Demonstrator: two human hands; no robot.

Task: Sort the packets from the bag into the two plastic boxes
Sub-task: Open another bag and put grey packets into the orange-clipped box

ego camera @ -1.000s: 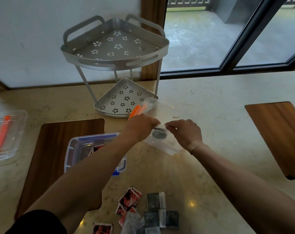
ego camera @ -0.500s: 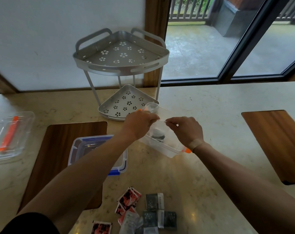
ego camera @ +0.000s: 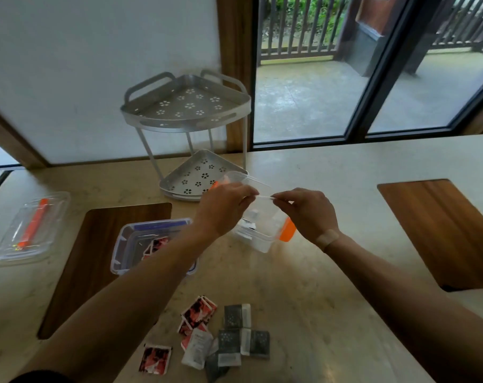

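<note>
Clear orange-clipped box (ego camera: 265, 230) rim pinched by both hands, left (ego camera: 223, 207), right (ego camera: 309, 214), forearms outstretched

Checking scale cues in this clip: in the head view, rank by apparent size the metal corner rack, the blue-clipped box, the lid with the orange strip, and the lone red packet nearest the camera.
1. metal corner rack
2-3. lid with the orange strip and blue-clipped box: look similar, and an arm partly covers the box, so no ranking
4. lone red packet, smallest despite being nearest

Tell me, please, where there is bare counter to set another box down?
Free: counter between the orange-clip box and right wooden board. Crowded: near edge, with loose packets, and around the blue-clip box.
</note>
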